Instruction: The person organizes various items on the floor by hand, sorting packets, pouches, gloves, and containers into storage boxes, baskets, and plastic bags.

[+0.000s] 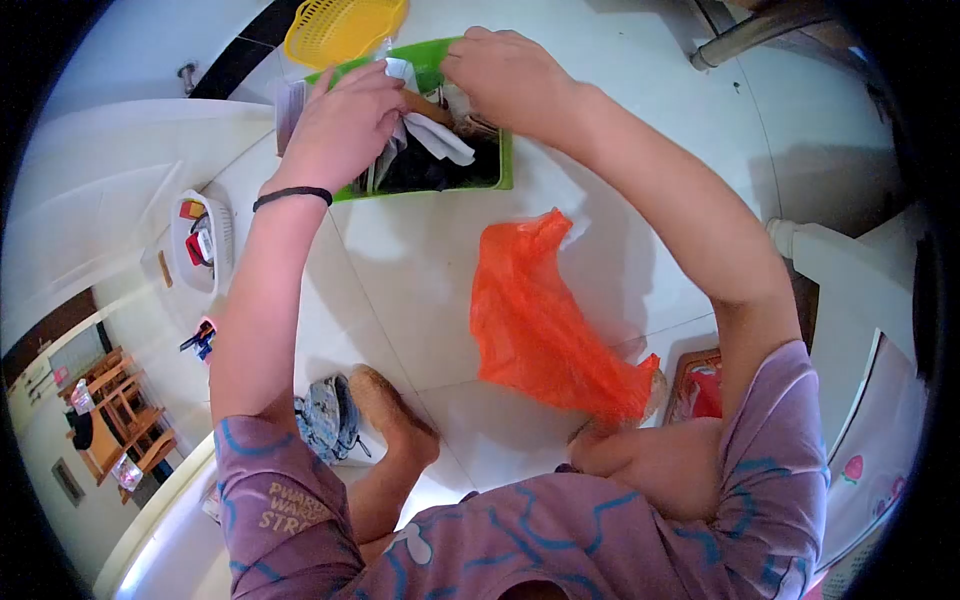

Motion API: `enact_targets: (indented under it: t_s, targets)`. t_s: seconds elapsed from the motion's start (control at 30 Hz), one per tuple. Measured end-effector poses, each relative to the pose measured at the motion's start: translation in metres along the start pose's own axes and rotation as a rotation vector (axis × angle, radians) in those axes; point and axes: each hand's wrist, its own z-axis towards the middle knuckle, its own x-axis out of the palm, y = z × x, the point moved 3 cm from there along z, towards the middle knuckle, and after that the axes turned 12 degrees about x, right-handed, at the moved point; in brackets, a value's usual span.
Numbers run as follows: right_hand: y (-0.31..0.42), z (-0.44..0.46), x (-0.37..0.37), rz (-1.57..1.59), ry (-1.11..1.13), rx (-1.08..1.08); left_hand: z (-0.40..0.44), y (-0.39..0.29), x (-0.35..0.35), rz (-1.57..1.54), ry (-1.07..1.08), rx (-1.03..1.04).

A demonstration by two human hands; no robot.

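A green box stands on the floor in front of me, with dark contents and a folded white sheet, paper or cloth, inside. My left hand, a black band on its wrist, lies over the box's left part. Its fingers are apart and bent, right beside the white sheet. At the far right rim is my right hand, with its fingers curled together; what they hold, if anything, is hidden. Something in clear wrapping shows just under it. A crumpled orange plastic bag lies between the box and my legs.
A yellow basket sits behind the box. To the left are a white basket of small items and a blue patterned bag or cloth. A brown-rimmed tray is by my right knee. A metal leg stands at the upper right.
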Motion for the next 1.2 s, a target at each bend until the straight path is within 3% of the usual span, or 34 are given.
enact_targets:
  t_s: [0.07, 0.13, 0.27, 0.33, 0.4, 0.57, 0.63, 0.7, 0.77, 0.8, 0.87, 0.9, 0.97, 1.0, 1.07, 1.1, 1.17, 1.2]
  targets:
    - [-0.001, 0.007, -0.001, 0.025, 0.056, -0.017, -0.002, 0.001, 0.000, 0.006, 0.029, 0.014]
    - [-0.003, 0.002, 0.005, 0.036, 0.006, -0.014, -0.003, -0.009, -0.011, -0.016, -0.221, -0.033]
    - [-0.028, -0.030, -0.032, 0.195, -0.161, 0.060, -0.012, -0.053, -0.039, -0.180, -0.427, -0.008]
    - [-0.052, -0.077, -0.094, 0.237, -0.424, 0.084, -0.028, -0.091, -0.038, -0.352, -0.295, -0.043]
    - [-0.070, -0.126, -0.117, 0.224, -0.253, 0.334, -0.056, -0.136, -0.006, -0.500, -0.178, 0.047]
    - [-0.057, -0.252, -0.173, 0.382, -0.051, 0.657, -0.081, -0.267, 0.068, -0.570, 0.093, 0.426]
    - [-0.051, -0.308, -0.197, 0.439, -0.007, 0.848, -0.105, -0.287, 0.122, -0.531, 0.318, 0.416]
    - [-0.052, -0.367, -0.207, 0.374, -0.151, 0.963, -0.131, -0.292, 0.148, -0.553, 0.803, 0.306]
    - [-0.048, -0.431, -0.221, 0.422, -0.129, 1.225, -0.172, -0.291, 0.172, -0.692, 1.121, 0.242]
    - [-0.039, -0.459, -0.231, 0.404, -0.104, 1.365, -0.167, -0.286, 0.152, -0.682, 1.113, 0.281]
    - [-0.025, -0.537, -0.249, 0.252, -0.146, 1.683, -0.138, -0.291, 0.093, -0.594, 1.004, 0.689]
    - [-0.022, -0.567, -0.244, 0.246, -0.153, 1.697, -0.128, -0.288, 0.088, -0.589, 1.006, 0.705]
    - [-0.027, -0.627, -0.230, 0.043, -0.122, 1.737, -0.086, -0.289, 0.084, -0.639, 0.686, 0.616]
    - [-0.027, -0.641, -0.223, 0.039, -0.134, 1.747, -0.071, -0.292, 0.084, -0.632, 0.685, 0.628]
    - [-0.028, -0.655, -0.207, 0.436, -0.047, 1.778, -0.042, -0.302, 0.074, -0.733, 0.321, 0.647]
    - [-0.027, -0.654, -0.205, 0.440, -0.044, 1.775, -0.031, -0.308, 0.072, -0.732, 0.323, 0.642]
    - [-0.028, -0.643, -0.190, 0.604, 0.008, 1.733, -0.013, -0.311, 0.057, -0.853, 0.104, 0.630]
    - [-0.037, -0.651, -0.174, 0.459, -0.003, 1.651, -0.009, -0.309, 0.054, -0.839, 0.108, 0.610]
